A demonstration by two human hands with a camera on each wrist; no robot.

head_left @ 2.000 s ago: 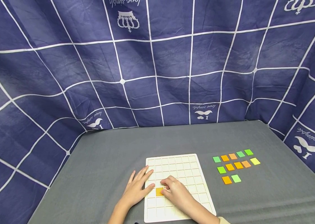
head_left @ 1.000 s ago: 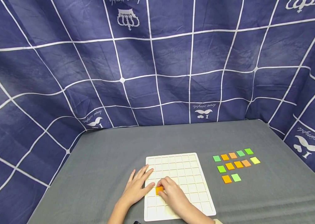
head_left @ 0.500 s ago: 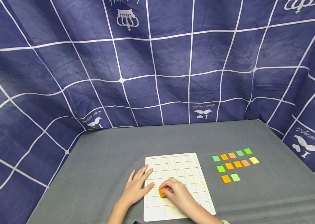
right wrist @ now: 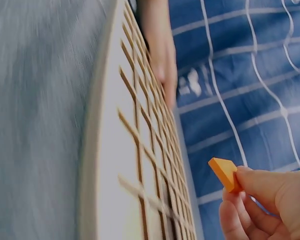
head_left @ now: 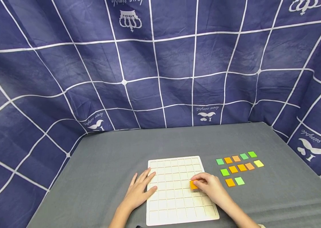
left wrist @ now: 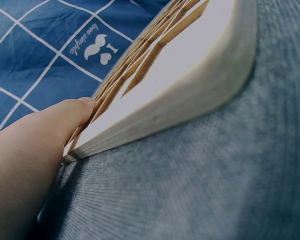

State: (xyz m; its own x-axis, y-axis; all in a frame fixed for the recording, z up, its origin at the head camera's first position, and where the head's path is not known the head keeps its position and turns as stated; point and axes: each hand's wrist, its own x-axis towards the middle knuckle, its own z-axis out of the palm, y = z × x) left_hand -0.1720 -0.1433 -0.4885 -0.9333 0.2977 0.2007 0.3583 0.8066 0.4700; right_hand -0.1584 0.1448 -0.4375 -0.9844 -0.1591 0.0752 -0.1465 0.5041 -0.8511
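Observation:
Between thumb and fingers, my right hand [head_left: 211, 186] pinches an orange square tile [head_left: 193, 185] over the right half of the white grid board [head_left: 174, 218]. The right wrist view shows the tile [right wrist: 224, 174] tilted and raised above the board's slots. My left hand [head_left: 138, 193] lies with spread fingers on the board's left edge, fingers straight. In the left wrist view, the thumb [left wrist: 65, 117] rests at the board's rim [left wrist: 155, 117]. No tile sits in the visible cells of the board.
Right of the board, several loose tiles lie in rows: orange tiles [head_left: 230, 182], green tiles [head_left: 224, 172], light orange ones [head_left: 249, 166] and a yellow tile [head_left: 258, 163]. Grey cloth [head_left: 106, 158] covers the table. A blue checked curtain [head_left: 174, 91] hangs behind and at the sides.
My right hand gripped the orange tile lying on the board's left part, lifted it, and has carried it to the right. My left hand has stayed in place.

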